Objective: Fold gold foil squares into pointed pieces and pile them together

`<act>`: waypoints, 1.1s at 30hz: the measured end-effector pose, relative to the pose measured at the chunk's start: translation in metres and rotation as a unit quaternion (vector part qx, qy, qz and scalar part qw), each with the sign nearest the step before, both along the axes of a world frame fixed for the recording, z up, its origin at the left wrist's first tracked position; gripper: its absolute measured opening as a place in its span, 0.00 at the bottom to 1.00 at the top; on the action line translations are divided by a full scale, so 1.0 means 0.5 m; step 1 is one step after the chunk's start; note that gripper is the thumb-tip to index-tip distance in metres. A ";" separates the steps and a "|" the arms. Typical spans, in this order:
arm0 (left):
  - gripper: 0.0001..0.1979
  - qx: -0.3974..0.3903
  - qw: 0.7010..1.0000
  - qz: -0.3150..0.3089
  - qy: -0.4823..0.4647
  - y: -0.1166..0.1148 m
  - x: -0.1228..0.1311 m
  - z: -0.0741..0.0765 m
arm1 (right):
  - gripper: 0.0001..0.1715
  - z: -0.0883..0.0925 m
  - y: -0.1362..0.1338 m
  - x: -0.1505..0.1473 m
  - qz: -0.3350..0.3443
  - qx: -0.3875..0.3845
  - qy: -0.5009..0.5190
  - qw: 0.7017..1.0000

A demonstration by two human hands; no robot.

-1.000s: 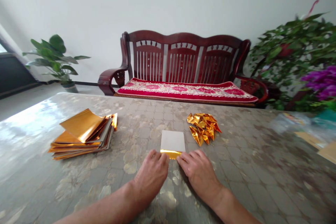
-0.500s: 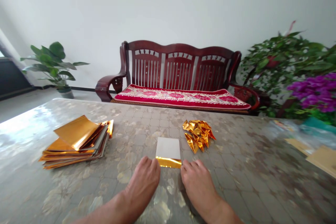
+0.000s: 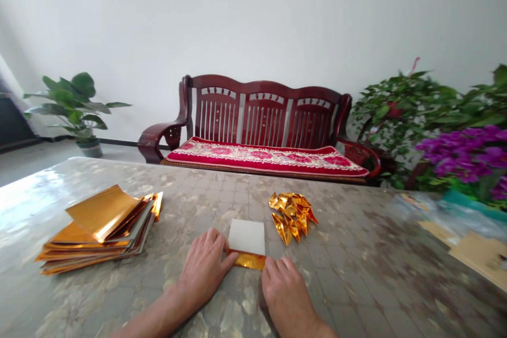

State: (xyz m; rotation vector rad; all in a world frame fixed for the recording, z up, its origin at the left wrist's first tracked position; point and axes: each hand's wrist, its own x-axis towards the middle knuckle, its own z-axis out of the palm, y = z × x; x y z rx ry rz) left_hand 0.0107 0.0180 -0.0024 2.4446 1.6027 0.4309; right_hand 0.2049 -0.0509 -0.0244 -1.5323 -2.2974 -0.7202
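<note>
A sheet of gold foil paper lies on the table in front of me, white side up, its near edge folded over into a gold strip. At the sheet's left side is my left hand, its thumb on the end of the gold strip and its fingers bent along the edge. My right hand grips the strip's right end with curled fingers, whose tips are partly hidden. Just beyond, to the right, sits a small pile of folded gold paper pieces.
A stack of gold foil sheets lies at the left of the patterned table. Brown card and clear plastic are at the right. Behind stand a wooden bench, a potted plant and purple flowers.
My left hand has turned, and its thumb now reaches over the strip's left end. My right hand stays at the right end. The whole view has shifted slightly, with things lower in the picture.
</note>
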 end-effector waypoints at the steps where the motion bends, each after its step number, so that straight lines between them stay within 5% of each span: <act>1: 0.11 -0.001 1.000 -0.005 -0.007 -0.002 0.003 -0.002 | 0.08 -0.002 0.001 -0.001 0.002 0.003 0.001 1.000; 7: 0.08 -0.007 0.999 -0.012 -0.041 -0.001 0.005 -0.006 | 0.07 -0.010 0.001 -0.009 0.013 -0.001 0.004 1.000; 13: 0.20 -0.003 0.999 0.018 -0.036 0.019 -0.015 0.008 | 0.06 -0.007 -0.001 -0.012 0.008 -0.005 0.002 1.000; 19: 0.28 -0.050 0.989 -0.013 -0.137 0.028 -0.009 0.002 | 0.06 -0.003 0.002 -0.020 0.014 -0.005 0.008 1.000; 27: 0.36 -0.176 0.927 0.048 -0.329 0.062 -0.009 -0.022 | 0.06 -0.004 0.003 -0.020 0.014 -0.010 0.006 1.000; 30: 0.38 -0.223 0.897 0.078 -0.373 0.065 -0.006 -0.014 | 0.06 -0.007 0.004 -0.020 0.019 -0.004 0.014 1.000; 33: 0.38 -0.214 0.901 0.081 -0.369 0.061 -0.008 0.010 | 0.08 -0.006 0.004 -0.019 0.026 0.000 0.026 0.999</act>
